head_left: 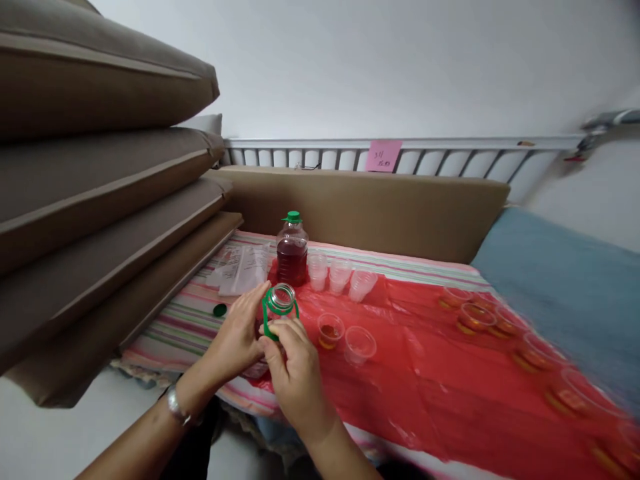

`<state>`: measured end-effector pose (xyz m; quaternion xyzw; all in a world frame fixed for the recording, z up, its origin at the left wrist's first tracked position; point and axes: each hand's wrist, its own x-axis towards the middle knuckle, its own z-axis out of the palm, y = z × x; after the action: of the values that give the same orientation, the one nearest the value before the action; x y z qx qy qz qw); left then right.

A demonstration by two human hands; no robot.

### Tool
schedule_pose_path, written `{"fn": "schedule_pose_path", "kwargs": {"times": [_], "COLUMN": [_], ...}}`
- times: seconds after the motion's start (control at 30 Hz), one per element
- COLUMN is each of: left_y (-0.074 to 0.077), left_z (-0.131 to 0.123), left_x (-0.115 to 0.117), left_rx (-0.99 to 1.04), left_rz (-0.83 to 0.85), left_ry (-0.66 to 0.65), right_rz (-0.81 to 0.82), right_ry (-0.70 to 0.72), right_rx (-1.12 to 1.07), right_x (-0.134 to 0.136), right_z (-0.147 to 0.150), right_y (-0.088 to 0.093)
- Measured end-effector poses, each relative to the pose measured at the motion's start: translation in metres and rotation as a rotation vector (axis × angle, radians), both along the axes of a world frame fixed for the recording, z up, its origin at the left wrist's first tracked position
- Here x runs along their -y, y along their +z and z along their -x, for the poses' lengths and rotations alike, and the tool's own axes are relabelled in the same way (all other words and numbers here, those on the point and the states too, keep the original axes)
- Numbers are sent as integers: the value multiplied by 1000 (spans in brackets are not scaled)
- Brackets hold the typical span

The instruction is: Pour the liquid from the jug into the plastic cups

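Starting at the left, we see a stack of brown cushions (100, 167) overhanging the left edge of the surface, which is covered with a striched cloth no further than the red plastic sheet (425, 373) that takes over to the right; the striped cloth (185, 320) shows along the left side. A clear plastic bag (240, 270) lies near the far left corner, and a small green cap (219, 309) lies on the striped cloth just left of our hands. Our left hand (239, 337), a watch (175, 405) on its wrist, is wrapped around the left side of an open bottle (281, 299) near the front left corner, fingers curled closed on it. Our right hand (295, 373) grips the bottle from the near side, thumb and fingers pinching the green handle ring (266, 321) at its neck. The bottle's long axis is roughly upright, leaning a little toward us, and its uncapped mouth points up so that we look into it; its lower body is hidden behind our hands. Behind it, toward the far edge, a second bottle (292, 257) of dark red liquid stands upright with its cap on. To its right stand three stacks of clear cups (340, 275). Just right of our hands sit a cup with amber liquid (330, 330) and an empty cup (359, 343), side by side. Further right, a blurred row of filled cups (475, 317) runs toward the right edge.
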<state>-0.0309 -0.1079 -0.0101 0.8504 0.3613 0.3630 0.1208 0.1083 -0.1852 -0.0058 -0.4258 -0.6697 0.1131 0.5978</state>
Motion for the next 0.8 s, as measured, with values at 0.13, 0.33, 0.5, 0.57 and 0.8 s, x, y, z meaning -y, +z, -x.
{"fn": "schedule_pose_path", "kwargs": {"times": [0.13, 0.33, 0.5, 0.57, 0.8], "left_y": [-14, -8, -12, -19, -27], "left_z": [6, 15, 15, 17, 18], "left_x": [-13, -12, -16, -21, -35], "left_rx": [47, 73, 88, 93, 222], "left_rz": [-7, -11, 7, 21, 115], "left_ry": [162, 148, 131, 127, 136], "right_rz": [74, 680, 872, 864, 810], "right_ry": [-114, -415, -413, -439, -504], "right_rx": [159, 737, 914, 900, 798], "right_x": [-11, -56, -69, -69, -79], "right_z": [-32, -100, -106, -103, -109], "right_y": [8, -34, -60, -62, -56]}}
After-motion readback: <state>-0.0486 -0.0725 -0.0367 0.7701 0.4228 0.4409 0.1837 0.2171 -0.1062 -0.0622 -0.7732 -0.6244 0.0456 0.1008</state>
